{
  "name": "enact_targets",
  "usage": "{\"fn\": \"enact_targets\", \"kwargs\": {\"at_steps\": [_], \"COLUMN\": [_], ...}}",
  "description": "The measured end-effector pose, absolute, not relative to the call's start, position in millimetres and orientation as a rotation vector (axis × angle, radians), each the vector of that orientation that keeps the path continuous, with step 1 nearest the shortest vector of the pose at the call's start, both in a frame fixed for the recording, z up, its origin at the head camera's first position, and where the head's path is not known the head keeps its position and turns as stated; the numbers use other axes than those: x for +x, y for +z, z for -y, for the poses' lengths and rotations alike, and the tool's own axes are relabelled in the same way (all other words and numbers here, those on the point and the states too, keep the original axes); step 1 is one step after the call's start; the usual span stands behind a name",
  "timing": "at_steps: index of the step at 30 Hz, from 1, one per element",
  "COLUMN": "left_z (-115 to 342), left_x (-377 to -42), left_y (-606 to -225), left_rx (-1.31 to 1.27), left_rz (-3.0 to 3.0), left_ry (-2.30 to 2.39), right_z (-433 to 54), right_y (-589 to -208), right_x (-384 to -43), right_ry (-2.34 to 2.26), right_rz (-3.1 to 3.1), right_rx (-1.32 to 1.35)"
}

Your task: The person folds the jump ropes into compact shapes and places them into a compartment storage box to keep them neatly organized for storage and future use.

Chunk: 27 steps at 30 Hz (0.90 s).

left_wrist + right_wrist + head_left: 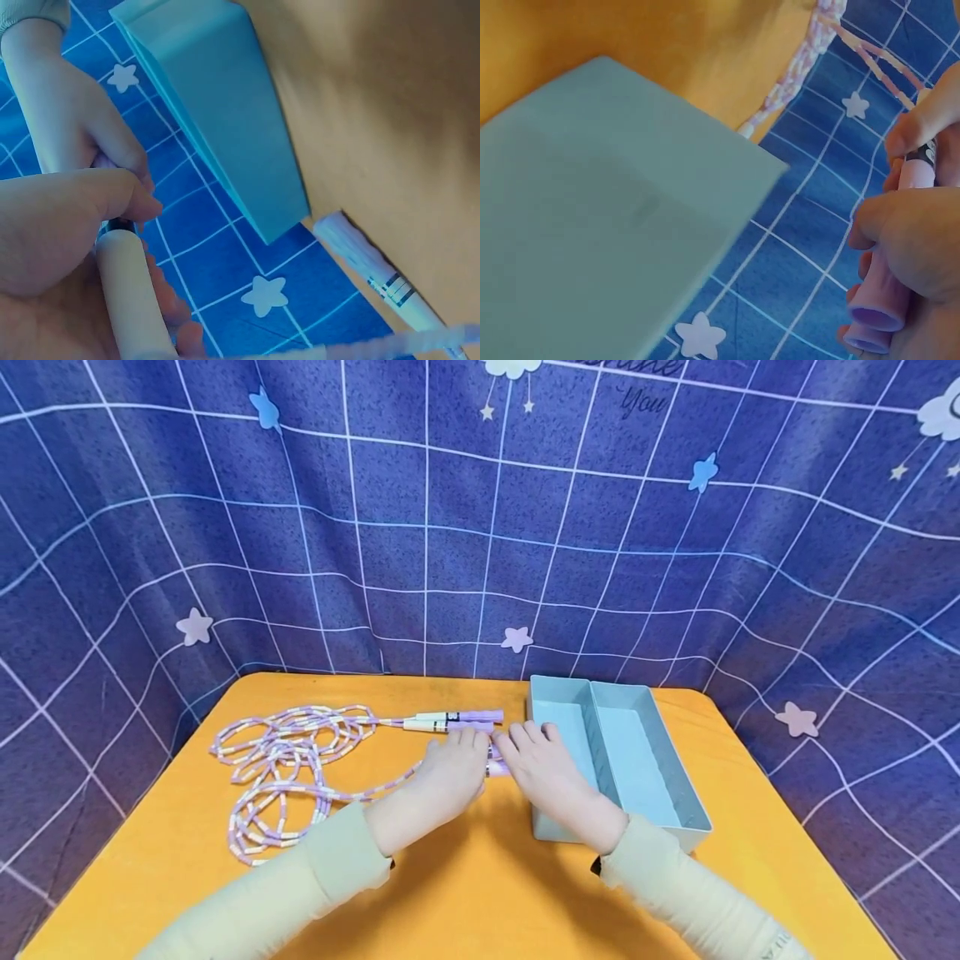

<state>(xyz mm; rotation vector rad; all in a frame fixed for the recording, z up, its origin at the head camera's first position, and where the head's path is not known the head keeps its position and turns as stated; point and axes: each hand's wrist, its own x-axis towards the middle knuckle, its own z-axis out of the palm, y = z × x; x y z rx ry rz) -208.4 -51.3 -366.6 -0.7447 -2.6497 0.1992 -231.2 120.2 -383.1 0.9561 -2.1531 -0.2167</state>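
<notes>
Both hands hold the two handles of a beaded purple-and-white jump rope. My left hand [453, 767] grips the white part [129, 289], its thumb pressing near the dark band. My right hand [546, 770] curls round the purple flared ends [880, 296], which lie side by side with their hollow openings showing. From the left hand a strand of the rope [382, 789] runs leftward to loose coils on the table. Behind the hands, another pair of jump rope handles [427, 722] lies on the table, joined to further beaded coils [292, 727].
A blue-grey two-compartment box [693, 802] stands just right of the hands, with the right forearm over its near left corner. The orange table [457, 893] ends at a dark blue grid-patterned curtain [457, 568] at the back and sides.
</notes>
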Motion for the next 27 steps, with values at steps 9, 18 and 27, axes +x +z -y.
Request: {"fn": "enact_targets", "kwargs": {"at_steps": [9, 18, 27], "left_z": [58.4, 58.4, 62.1], "left_x": [-205.5, -200.1, -196.8], "left_y": [-359.3, -354.5, -343.3], "left_rx": [-0.754, -0.752, -0.773], "left_rz": [2.653, 2.706, 2.737], "left_ry": [0.143, 0.046, 0.006], "right_z": [-128.3, -129.5, -134.4], "right_y": [-373.5, -372.4, -360.5], "right_x": [-227.9, -225.8, -223.1], "right_ry": [-0.231, -0.292, -0.277], "right_rz": [2.095, 2.113, 2.100], "right_rx": [0.939, 0.936, 0.966]}}
